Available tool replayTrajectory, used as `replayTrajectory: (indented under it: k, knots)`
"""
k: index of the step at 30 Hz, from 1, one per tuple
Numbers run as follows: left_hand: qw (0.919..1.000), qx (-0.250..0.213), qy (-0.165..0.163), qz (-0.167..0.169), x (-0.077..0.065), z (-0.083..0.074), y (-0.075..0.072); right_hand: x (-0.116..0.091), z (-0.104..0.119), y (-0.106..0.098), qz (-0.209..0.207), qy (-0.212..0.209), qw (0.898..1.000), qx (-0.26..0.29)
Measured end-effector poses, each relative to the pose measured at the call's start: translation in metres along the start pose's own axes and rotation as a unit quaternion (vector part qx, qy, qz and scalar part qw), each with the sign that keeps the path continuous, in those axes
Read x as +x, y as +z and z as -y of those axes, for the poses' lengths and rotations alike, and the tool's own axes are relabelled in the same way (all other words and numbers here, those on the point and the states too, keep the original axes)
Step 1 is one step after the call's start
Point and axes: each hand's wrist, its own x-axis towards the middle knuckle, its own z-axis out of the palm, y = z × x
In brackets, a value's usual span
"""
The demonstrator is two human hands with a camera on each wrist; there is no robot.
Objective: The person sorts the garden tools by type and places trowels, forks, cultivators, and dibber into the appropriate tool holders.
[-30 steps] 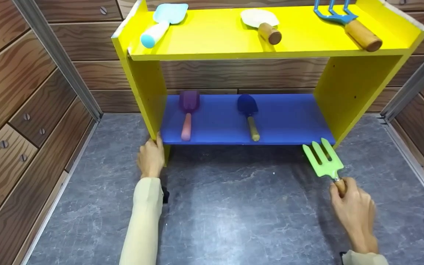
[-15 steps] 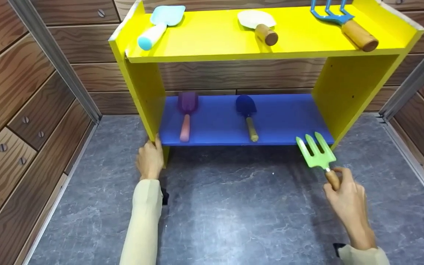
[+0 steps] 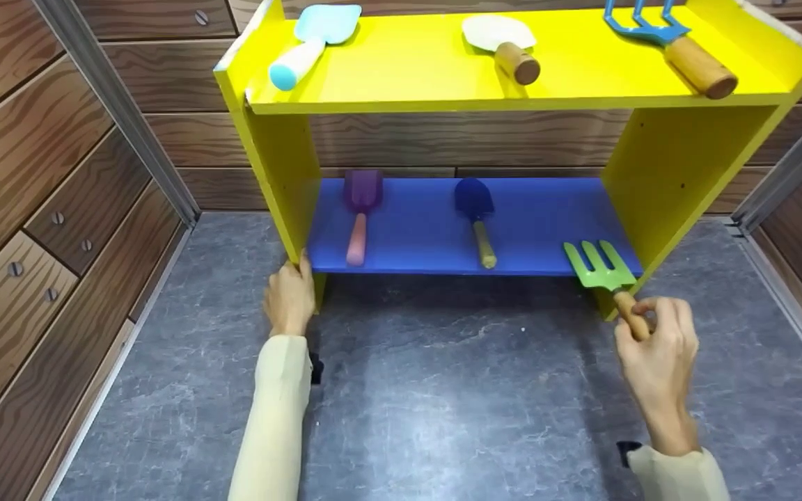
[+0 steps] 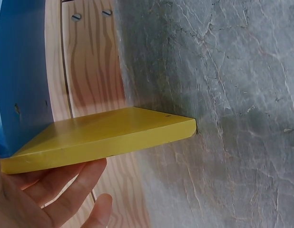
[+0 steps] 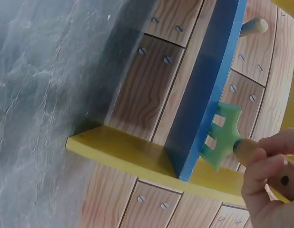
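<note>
In the head view my right hand (image 3: 658, 348) grips the wooden handle of a green garden hand fork (image 3: 606, 271). Its tines reach over the front right edge of the blue lower shelf (image 3: 540, 229); the right wrist view has the fork (image 5: 225, 135) against that shelf's edge. My left hand (image 3: 289, 296) holds the front of the yellow left side panel (image 3: 272, 174), fingers along its outer face, thumb at the front edge. On the blue shelf lie a purple scoop (image 3: 364, 191) with a pink handle and a dark blue trowel (image 3: 475, 198).
The yellow top shelf (image 3: 408, 69) carries a light blue scoop (image 3: 328, 24), a white trowel (image 3: 498, 31) and a blue hand rake (image 3: 651, 33). A yellow right side panel (image 3: 693, 160) stands beside the fork. Wood-patterned walls (image 3: 18, 167) surround the grey marbled floor (image 3: 429, 390).
My right hand has moved forward and slightly left with the hand fork, bringing its tines from the shelf's front edge to over the blue shelf. The left hand stays on the panel.
</note>
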Motion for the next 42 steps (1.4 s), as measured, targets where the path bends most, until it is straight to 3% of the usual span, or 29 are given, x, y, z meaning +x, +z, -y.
replayTrajectory:
  k: [9,13,17,28,35,42]
  knots:
    - [1.0,0.008,-0.004,0.002,0.001,0.003,-0.002,0.006,0.006,0.013,-0.005,-0.008,1.0,0.029]
    - [0.9998,0.016,-0.004,0.007,0.001,0.004,-0.001,0.006,0.002,0.019,-0.031,-0.033,0.999,0.024]
    - [0.9999,0.016,0.001,0.004,0.004,0.004,-0.002,0.012,-0.001,0.029,-0.052,-0.032,0.998,0.032]
    - [1.0,0.005,0.0,0.002,0.006,0.005,-0.002,0.038,0.004,0.049,-0.025,-0.022,0.998,0.052]
    - [1.0,-0.004,-0.009,0.0,0.001,0.006,-0.002,0.046,-0.005,0.059,0.003,-0.035,0.999,0.012]
    - [1.0,0.001,0.001,-0.008,0.001,0.002,0.001,0.049,-0.014,0.063,-0.005,-0.054,0.998,-0.024]
